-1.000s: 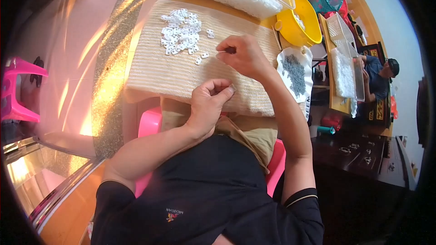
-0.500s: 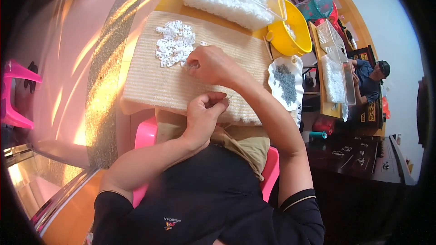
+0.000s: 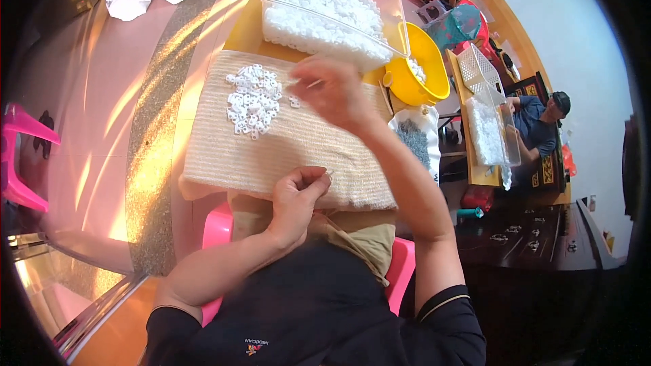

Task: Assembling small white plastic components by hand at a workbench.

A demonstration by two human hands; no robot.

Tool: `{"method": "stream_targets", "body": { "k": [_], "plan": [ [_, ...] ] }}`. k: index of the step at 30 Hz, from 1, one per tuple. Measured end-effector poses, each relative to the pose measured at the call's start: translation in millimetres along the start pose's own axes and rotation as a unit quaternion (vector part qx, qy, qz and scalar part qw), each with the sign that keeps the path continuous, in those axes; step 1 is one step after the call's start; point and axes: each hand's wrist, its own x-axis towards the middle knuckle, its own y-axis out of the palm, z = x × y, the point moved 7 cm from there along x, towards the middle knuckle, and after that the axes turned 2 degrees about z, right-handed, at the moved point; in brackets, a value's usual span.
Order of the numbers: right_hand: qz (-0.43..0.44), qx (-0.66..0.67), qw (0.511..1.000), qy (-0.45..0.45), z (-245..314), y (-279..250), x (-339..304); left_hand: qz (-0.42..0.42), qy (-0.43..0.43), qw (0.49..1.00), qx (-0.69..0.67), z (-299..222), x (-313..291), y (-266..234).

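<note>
My left hand (image 3: pixel 296 198) is closed in a pinch near the front edge of the cloth-covered table (image 3: pixel 224 163). A tiny thin, pin-like piece (image 3: pixel 329 173) sticks out from its fingertips. My right hand (image 3: pixel 333 91) is over the far right part of the cloth, beside the clear bin. Motion smears its fingers, and a small pale sliver shows among them, too blurred to name. Left of that hand lies a loose pile of small white plastic pieces with holes (image 3: pixel 254 102). One or two stray white pieces (image 3: pixel 294 102) lie close under the right hand.
A clear bin full of white pieces (image 3: pixel 325 10) stands at the far edge, beside a yellow basin (image 3: pixel 434 78). Right of the cloth, a white dish (image 3: pixel 427 122) holds small grey parts. A person (image 3: pixel 546 118) sits farther right at another bin. Pink stool (image 3: pixel 27 156) at left.
My right hand has lifted from beside the white pile and moved right and away, toward the clear bin. My left hand keeps its pinch. The whole view has shifted slightly.
</note>
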Motion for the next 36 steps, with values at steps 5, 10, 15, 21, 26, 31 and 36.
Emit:
{"method": "stream_targets", "body": {
  "k": [5,10,15,21,26,31,36],
  "plan": [
    [-0.121,-0.211,0.969,-0.031,5.1,-106.0,38.8,-0.001,-0.006,1.000,-0.002,-0.9,1.4,1.0],
    [0.038,-0.153,0.979,0.126,-71.7,-135.1,79.5,0.007,-0.036,0.999,-0.007,-3.3,-1.9,4.4],
    [0.166,-0.225,0.949,0.144,-123.1,-118.2,108.6,0.001,-0.068,0.998,-0.001,-3.6,-3.7,4.7],
    [0.131,-0.399,0.907,0.034,-132.2,-105.8,138.6,0.010,-0.070,0.997,0.014,-7.0,-3.4,8.5],
    [0.225,-0.366,0.903,-0.003,-131.8,-74.3,147.1,0.006,-0.081,0.997,0.016,0.6,-1.1,3.0],
    [0.265,-0.345,0.900,-0.032,-127.9,-73.6,138.1,0.005,-0.089,0.996,-0.007,1.8,-0.5,2.4],
    [0.277,-0.349,0.895,-0.033,-135.6,-85.1,131.6,0.018,-0.095,0.995,-0.023,3.1,-1.3,4.6]
  ]
}}
